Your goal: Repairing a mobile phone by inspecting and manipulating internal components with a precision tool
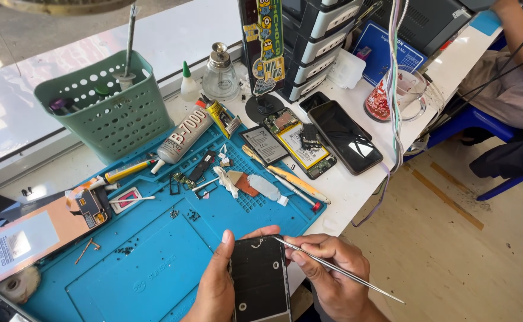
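At the near edge of the blue silicone work mat [154, 262], the left hand [217, 286] grips a dark, opened phone body [260, 280] by its left side, thumb curled over the top edge. The right hand [333, 277] pinches a thin metal pry tool [339, 271] between thumb and forefinger, its tip touching the top of the phone body.

Farther back on the mat lie small loose parts and screws [190, 213], a grey tube of glue [181, 140], a yellow-handled tool [127, 171] and a second metal tool with a red end [294, 189]. Just right of the mat, on the white counter [345, 194], sit an opened phone with a yellow battery [300, 146] and a black glass phone [345, 136] beside it.

At the far left stands a green perforated plastic basket [106, 107], holding a tall metal tool and a few small items. A glass dispenser bottle [220, 74] stands to its right. A clear glass mug [395, 95] at the far right has cables hanging over it. Another person sits at the far right edge.
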